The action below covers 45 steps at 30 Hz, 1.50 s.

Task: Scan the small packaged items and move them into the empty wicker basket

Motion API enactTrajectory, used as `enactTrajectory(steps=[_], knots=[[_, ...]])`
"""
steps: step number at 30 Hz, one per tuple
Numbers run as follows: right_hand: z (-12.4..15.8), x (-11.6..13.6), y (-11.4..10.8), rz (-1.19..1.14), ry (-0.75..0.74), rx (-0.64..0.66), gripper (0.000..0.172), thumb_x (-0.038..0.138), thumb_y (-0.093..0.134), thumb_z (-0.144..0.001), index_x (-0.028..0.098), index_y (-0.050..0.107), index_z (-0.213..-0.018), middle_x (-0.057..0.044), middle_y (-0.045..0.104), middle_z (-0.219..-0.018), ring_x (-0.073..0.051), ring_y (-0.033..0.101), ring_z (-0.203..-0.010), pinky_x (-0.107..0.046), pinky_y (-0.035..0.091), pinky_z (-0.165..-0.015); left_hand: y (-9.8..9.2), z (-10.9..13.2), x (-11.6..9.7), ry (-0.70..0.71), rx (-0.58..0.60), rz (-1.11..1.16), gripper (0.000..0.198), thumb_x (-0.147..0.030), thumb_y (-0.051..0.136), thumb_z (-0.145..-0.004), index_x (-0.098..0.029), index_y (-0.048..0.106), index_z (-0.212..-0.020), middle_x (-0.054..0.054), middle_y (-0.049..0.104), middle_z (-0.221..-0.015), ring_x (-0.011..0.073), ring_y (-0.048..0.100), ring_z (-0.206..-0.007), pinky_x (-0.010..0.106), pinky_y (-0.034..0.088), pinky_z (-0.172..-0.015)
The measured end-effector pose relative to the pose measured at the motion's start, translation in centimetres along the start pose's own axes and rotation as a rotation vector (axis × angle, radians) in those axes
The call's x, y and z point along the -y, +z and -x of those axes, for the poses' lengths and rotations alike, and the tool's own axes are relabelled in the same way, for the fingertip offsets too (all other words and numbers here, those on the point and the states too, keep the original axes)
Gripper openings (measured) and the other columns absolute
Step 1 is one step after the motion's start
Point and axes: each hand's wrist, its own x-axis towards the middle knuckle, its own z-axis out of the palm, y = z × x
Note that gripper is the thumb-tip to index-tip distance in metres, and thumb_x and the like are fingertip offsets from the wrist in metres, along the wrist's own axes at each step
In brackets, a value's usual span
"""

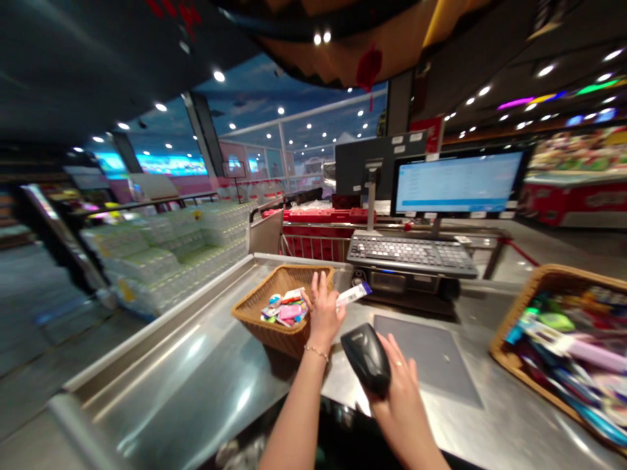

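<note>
The left hand (323, 314) pinches a slim packet (354, 294) by the right rim of the small basket (255, 312), its long axis running sideways toward the keyboard (411, 251). The right hand (404, 391), closer to the body, grips a black scanner (367, 358) just below the packet and apart from it. Open desk (196, 378) lies to the left.

A dark ceiling (98, 59) dotted with small round spotlights (219, 76) hangs over a shop interior. A brushed steel bench (196, 372) runs across the foreground, carrying a keyboard (411, 251) and a lit monitor (458, 183). To its left, stacked packs of bottled water (166, 254) stand on grey floor (29, 326). Behind are red baskets (318, 215) and a glass partition (294, 143); coloured strip lights (553, 98) glow far right
</note>
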Motion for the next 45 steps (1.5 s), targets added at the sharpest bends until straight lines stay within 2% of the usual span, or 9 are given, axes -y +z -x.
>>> enactTrajectory(steps=[10, 17, 29, 37, 45], knots=[[-0.1, 0.7, 0.6, -0.017, -0.009, 0.007, 0.053, 0.010, 0.041, -0.080, 0.014, 0.047, -0.132, -0.020, 0.047, -0.144, -0.037, 0.030, -0.142, -0.074, 0.023, -0.106, -0.4, 0.1, 0.8, -0.027, -0.019, 0.001, 0.014, -0.023, 0.063, -0.075, -0.022, 0.067, -0.089, 0.010, 0.029, -0.156, 0.0335, 0.018, -0.146, 0.071, 0.008, -0.111], [-0.1, 1.1, 1.0, -0.033, -0.017, 0.029, 0.053, 0.011, 0.040, -0.081, 0.013, 0.046, -0.134, -0.020, 0.047, -0.144, -0.036, 0.028, -0.143, -0.072, 0.024, -0.106, -0.4, 0.3, 1.6, -0.038, -0.039, -0.011, 0.013, -0.024, 0.065, -0.075, -0.022, 0.067, -0.088, 0.010, 0.029, -0.156, 0.0339, 0.018, -0.146, 0.070, 0.004, -0.111], [0.1, 0.9, 1.7, -0.035, -0.033, 0.088, 0.056, 0.012, 0.041, -0.082, 0.017, 0.042, -0.138, -0.015, 0.045, -0.147, -0.032, 0.022, -0.145, -0.068, 0.021, -0.110, -1.2, 0.3, 2.4, -0.098, -0.036, -0.003, 0.015, -0.022, 0.061, -0.077, -0.021, 0.067, -0.091, 0.011, 0.027, -0.157, 0.0333, 0.017, -0.146, 0.072, 0.008, -0.110], [0.1, 1.2, 1.9, -0.047, -0.035, 0.088, 0.057, 0.010, 0.041, -0.081, 0.016, 0.043, -0.137, -0.017, 0.044, -0.147, -0.033, 0.024, -0.145, -0.069, 0.022, -0.110, -2.2, 0.2, 2.7, -0.123, -0.037, -0.022, 0.012, -0.021, 0.061, -0.076, -0.020, 0.067, -0.087, 0.012, 0.029, -0.156, 0.0341, 0.017, -0.146, 0.072, 0.006, -0.110], [0.1, 1.2, 1.9, -0.047, -0.041, 0.089, 0.057, 0.010, 0.042, -0.081, 0.017, 0.043, -0.137, -0.017, 0.044, -0.147, -0.033, 0.024, -0.145, -0.069, 0.021, -0.110, -2.5, 0.1, 3.2, -0.318, -0.050, -0.081, 0.020, -0.019, 0.059, -0.078, -0.019, 0.069, -0.095, 0.015, 0.033, -0.154, 0.0346, 0.017, -0.146, 0.074, 0.004, -0.108]])
